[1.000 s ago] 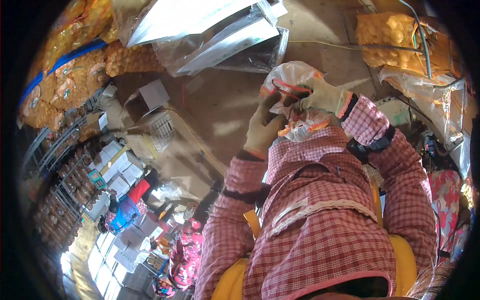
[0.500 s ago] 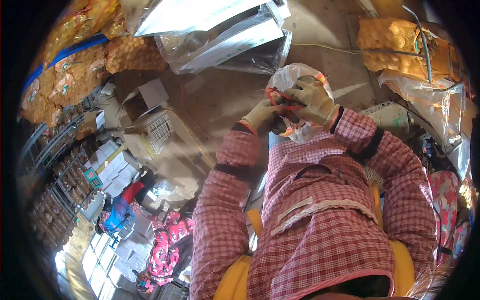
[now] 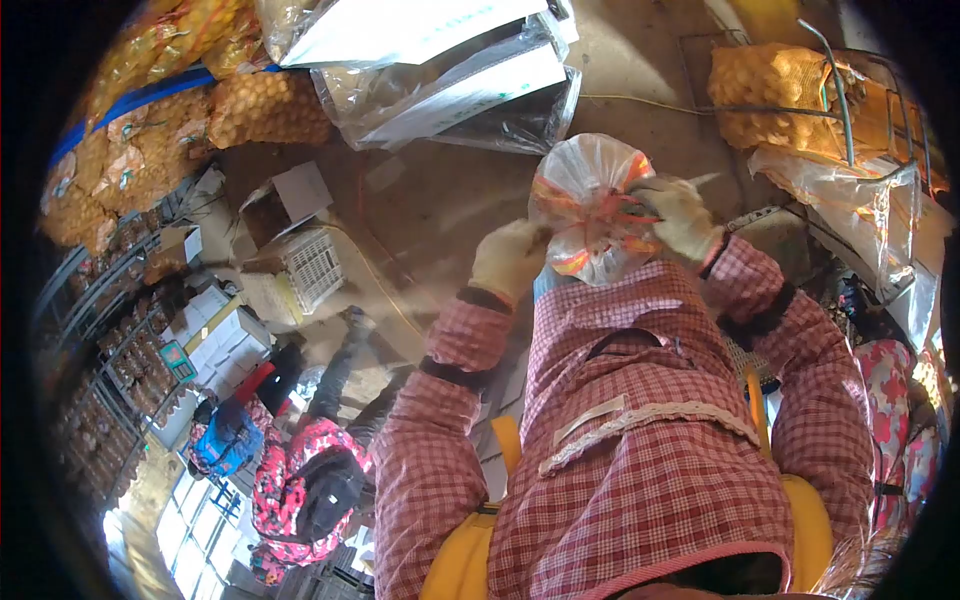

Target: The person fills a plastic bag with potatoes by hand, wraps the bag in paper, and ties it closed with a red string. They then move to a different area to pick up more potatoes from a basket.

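Plastic bag [image 3: 590, 165] is showing clear with orange-red print in the head view, puckering around red strands [image 3: 603, 208] just beyond our checkered clothing [image 3: 640, 450]. Our left hand [image 3: 510, 260] and right hand [image 3: 685, 220] are curling at its sides; whether they're pinching it, we cannot tell.

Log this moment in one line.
clear printed bag: gathered mid-bag | left hand: gloved, beside bag | right hand: gloved, at bag, grip unclear
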